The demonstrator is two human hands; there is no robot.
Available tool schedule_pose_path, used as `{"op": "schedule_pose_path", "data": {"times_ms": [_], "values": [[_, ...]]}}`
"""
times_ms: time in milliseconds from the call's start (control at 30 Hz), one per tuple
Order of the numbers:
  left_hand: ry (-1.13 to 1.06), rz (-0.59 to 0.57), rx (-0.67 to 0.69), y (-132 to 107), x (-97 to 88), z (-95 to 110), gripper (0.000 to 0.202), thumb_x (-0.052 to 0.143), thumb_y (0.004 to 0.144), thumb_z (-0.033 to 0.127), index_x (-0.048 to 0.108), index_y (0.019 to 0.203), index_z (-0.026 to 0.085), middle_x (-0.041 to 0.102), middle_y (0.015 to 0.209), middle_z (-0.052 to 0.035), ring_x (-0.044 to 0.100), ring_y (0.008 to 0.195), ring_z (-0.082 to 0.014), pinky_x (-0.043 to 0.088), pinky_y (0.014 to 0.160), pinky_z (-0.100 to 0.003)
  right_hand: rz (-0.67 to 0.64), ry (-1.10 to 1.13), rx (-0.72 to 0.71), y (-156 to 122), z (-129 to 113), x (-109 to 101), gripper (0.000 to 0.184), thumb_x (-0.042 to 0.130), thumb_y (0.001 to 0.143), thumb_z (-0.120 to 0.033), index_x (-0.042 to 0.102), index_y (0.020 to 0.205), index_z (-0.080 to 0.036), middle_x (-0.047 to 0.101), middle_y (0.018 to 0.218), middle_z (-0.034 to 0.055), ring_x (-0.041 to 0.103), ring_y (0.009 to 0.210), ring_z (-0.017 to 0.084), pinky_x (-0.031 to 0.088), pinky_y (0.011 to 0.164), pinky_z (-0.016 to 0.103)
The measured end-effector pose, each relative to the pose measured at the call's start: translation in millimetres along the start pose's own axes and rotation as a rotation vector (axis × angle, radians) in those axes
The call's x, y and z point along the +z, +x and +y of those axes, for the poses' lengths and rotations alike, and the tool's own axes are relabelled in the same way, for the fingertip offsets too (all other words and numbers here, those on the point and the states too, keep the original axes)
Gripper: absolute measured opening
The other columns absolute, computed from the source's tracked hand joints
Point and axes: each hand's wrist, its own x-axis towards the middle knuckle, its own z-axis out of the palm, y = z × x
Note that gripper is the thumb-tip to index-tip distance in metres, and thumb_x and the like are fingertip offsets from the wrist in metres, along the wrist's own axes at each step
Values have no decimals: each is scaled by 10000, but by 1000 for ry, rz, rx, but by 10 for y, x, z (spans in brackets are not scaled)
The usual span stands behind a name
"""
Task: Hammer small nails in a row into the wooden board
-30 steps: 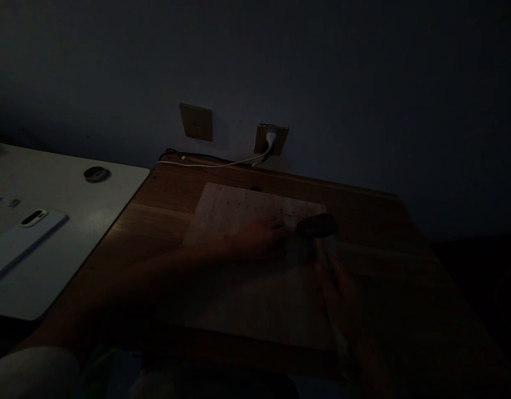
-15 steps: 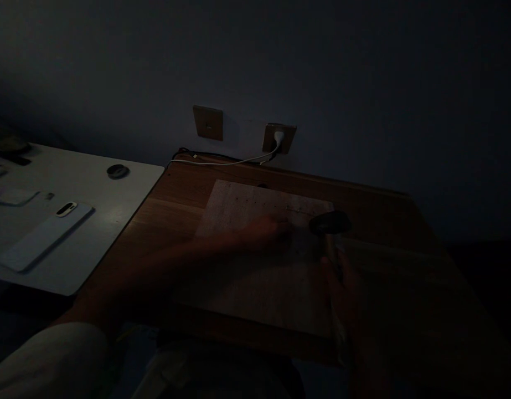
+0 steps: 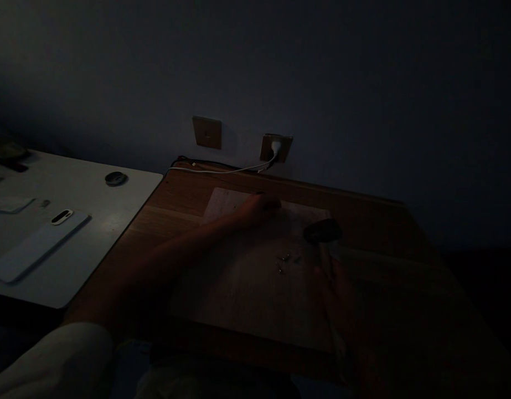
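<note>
The scene is very dark. A pale wooden board [image 3: 242,288] lies on a brown table [image 3: 380,221]. My left hand [image 3: 259,208] reaches to the board's far edge, its fingers bunched as in a pinch; what they hold is too dark to make out. My right hand [image 3: 338,291] grips the handle of a hammer, whose dark head [image 3: 321,231] hovers over the board's right part. A few small metal nails [image 3: 285,259] lie loose on the board between the two hands.
A white table [image 3: 93,216] stands to the left with a white phone [image 3: 35,244], a small round dark object [image 3: 115,178] and other small items. On the wall are a switch plate [image 3: 206,132] and a socket [image 3: 275,147] with a white cable [image 3: 222,170].
My left hand has moved from the middle of the board up to its far edge, uncovering the loose nails. The hammer has stayed almost in place.
</note>
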Motion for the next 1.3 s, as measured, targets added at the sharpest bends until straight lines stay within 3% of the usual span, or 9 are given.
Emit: {"op": "schedule_pose_path", "data": {"times_ms": [233, 367, 533, 633, 833, 1000, 1300], "values": [[40, -15, 44, -44, 36, -87, 176, 634, 889, 144, 768, 1002, 145, 792, 982, -79, 729, 900, -200, 551, 860, -313, -184, -223, -100, 202, -112, -141, 643, 492, 937, -591, 604, 1424, -186, 745, 1256, 173, 707, 1166, 362, 540, 973, 496], [63, -23, 39, -80, 6, -56, 157, 663, 879, 179, 749, 1002, 132, 780, 956, -86, 719, 860, -198, 533, 778, -288, -175, -273, -122, 210, -161, -103, 642, 436, 945, -617, 635, 1364, -172, 752, 1243, 198, 703, 1157, 383, 530, 974, 513], [64, -1, 35, -105, -7, -61, 155, 657, 875, 176, 738, 1004, 150, 776, 971, -69, 716, 890, -191, 525, 801, -280, -151, -361, -80, 120, -192, -42, 651, 374, 968, -630, 646, 1360, -187, 770, 1094, 199, 724, 1023, 388, 538, 875, 508], [53, 3, -3, -91, -5, -92, 136, 660, 877, 188, 730, 987, 149, 771, 960, -60, 706, 864, -181, 517, 785, -275, -149, -375, -76, 99, -211, -46, 683, 370, 975, -621, 608, 1418, -159, 759, 1134, 210, 722, 1038, 382, 531, 886, 498], [49, 2, -44, -82, -20, -115, 122, 682, 856, 190, 714, 963, 140, 747, 909, -47, 670, 794, -164, 499, 739, -266, -171, -363, -81, 127, -233, -50, 640, 345, 984, -592, 635, 1352, -156, 761, 1126, 206, 726, 989, 374, 535, 879, 499], [52, -3, -31, -96, -13, -102, 111, 682, 858, 170, 726, 956, 146, 743, 914, -45, 671, 811, -176, 509, 783, -289, -113, -357, -96, 132, -165, -26, 655, 380, 979, -631, 628, 1380, -176, 751, 1197, 205, 721, 1074, 375, 547, 900, 498], [95, -30, 54, -88, 0, -82, 205, 645, 820, 97, 741, 996, 141, 770, 997, -81, 712, 907, -199, 528, 828, -290, -111, -225, -71, 153, -267, -101, 634, 491, 911, -653, 675, 1312, -198, 773, 1106, 160, 733, 1024, 364, 559, 859, 479]]}}
